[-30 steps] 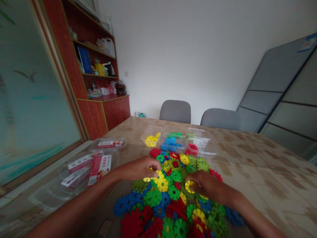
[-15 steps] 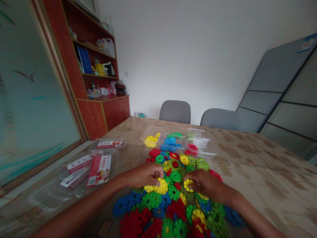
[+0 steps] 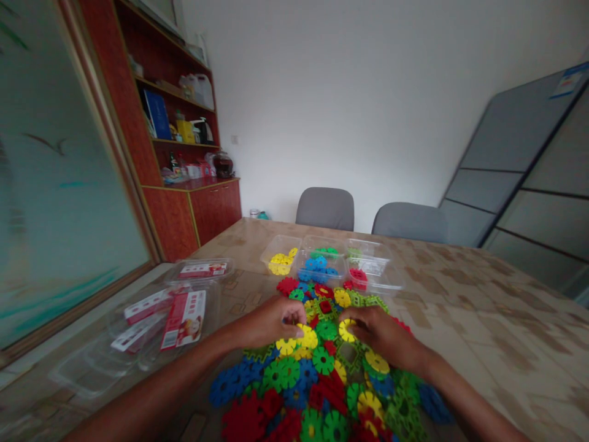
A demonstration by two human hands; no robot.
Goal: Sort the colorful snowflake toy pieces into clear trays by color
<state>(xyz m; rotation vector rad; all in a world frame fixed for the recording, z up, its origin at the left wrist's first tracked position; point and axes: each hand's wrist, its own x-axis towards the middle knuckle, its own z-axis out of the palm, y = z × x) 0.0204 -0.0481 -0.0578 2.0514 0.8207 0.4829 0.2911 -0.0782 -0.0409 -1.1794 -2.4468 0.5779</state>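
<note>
A pile of red, blue, green and yellow plastic gear pieces (image 3: 322, 380) lies on the table in front of me. My left hand (image 3: 269, 320) rests on the pile's left side, its fingers pinched on yellow gear pieces (image 3: 307, 338). My right hand (image 3: 380, 334) holds a yellow ring-shaped gear (image 3: 345, 329) by its fingertips above the pile. Beyond the pile stand clear plastic tubs (image 3: 368, 265): one with yellow pieces (image 3: 280, 263), one with blue pieces (image 3: 317, 267), one with green (image 3: 326, 251), one with red (image 3: 358, 276).
Clear lids and tubs with red-and-white labels (image 3: 184, 316) lie at the table's left side. Two grey chairs (image 3: 326, 207) stand at the far edge. A red-brown shelf cabinet (image 3: 181, 141) is at the left wall, grey panels (image 3: 529, 178) at the right.
Both hands have lifted slightly and moved forward over the pile, each keeping yellow pieces in its fingers. The right hand's yellow ring has come up off the pile.
</note>
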